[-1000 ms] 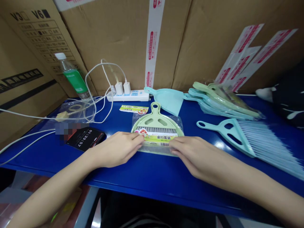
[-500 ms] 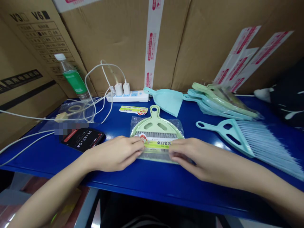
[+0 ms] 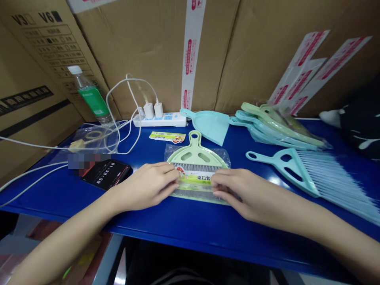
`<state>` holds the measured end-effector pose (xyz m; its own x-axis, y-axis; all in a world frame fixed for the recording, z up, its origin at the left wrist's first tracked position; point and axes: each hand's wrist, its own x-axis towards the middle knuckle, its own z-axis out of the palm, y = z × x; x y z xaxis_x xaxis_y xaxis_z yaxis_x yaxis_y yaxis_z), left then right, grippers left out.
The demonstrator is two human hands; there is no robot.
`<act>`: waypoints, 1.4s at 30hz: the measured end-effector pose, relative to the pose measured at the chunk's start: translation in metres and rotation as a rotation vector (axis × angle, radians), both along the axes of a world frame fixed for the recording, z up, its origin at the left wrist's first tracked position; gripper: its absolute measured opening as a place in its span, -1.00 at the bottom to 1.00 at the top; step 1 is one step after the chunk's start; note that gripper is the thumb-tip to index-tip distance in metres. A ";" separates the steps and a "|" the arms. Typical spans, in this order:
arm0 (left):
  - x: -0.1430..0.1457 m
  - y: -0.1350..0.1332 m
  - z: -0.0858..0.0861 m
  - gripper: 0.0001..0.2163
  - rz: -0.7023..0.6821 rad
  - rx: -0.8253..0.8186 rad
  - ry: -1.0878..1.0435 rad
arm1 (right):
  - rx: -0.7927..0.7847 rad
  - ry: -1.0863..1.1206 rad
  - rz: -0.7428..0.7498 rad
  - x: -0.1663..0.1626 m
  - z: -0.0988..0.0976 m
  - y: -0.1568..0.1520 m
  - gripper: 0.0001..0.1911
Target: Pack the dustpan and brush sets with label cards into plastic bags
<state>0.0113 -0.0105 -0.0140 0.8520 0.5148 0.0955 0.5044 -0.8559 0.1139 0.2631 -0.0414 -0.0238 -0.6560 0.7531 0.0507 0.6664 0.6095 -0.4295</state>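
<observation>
Lying flat near the front edge of the blue table (image 3: 184, 227) is a green dustpan set (image 3: 196, 155) sealed in a clear bag, its round handle pointing away from the person and a printed label strip (image 3: 196, 179) across its lower half. The left hand (image 3: 147, 187) sits at the left end of that strip and the right hand (image 3: 239, 190) at the right end. Both are half-curled, palms down, with fingertips on the bag. The fingertips look as if they nip the plastic, but I cannot tell whether they grip it or only press it flat.

Just beyond the handle lies a small loose label (image 3: 167, 137). Past that, a white power strip (image 3: 162, 119) with two chargers plugged in sits against the cardboard boxes (image 3: 142, 47). A bare blue dustpan (image 3: 213, 126) rests beside the power strip, and a pile of bagged sets (image 3: 277, 127) fans out to its right. A blue brush (image 3: 314, 172) lies loose on the right side of the table, well apart from the right hand. Near the left hand is a phone (image 3: 107, 174) showing a running timer. Behind it are white cables, a clear bag (image 3: 90, 139) and a green-labelled water bottle (image 3: 90, 97) standing at the boxes.
</observation>
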 end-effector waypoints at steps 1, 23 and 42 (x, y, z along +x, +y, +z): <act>0.000 0.000 0.000 -0.79 0.010 -0.004 0.002 | 0.006 0.002 -0.005 0.000 0.000 0.000 -0.76; 0.008 0.001 -0.008 -0.80 0.123 0.046 0.122 | 0.177 -0.072 -0.213 -0.010 -0.012 -0.003 -0.73; 0.006 0.001 -0.010 -0.61 -0.079 0.254 0.146 | 0.426 -0.338 -0.046 -0.006 -0.013 -0.003 -0.39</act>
<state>0.0170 -0.0093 -0.0238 0.9027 0.4216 0.0863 0.4303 -0.8851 -0.1772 0.2573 -0.0448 -0.0369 -0.6555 0.7403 0.1492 0.7546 0.6496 0.0922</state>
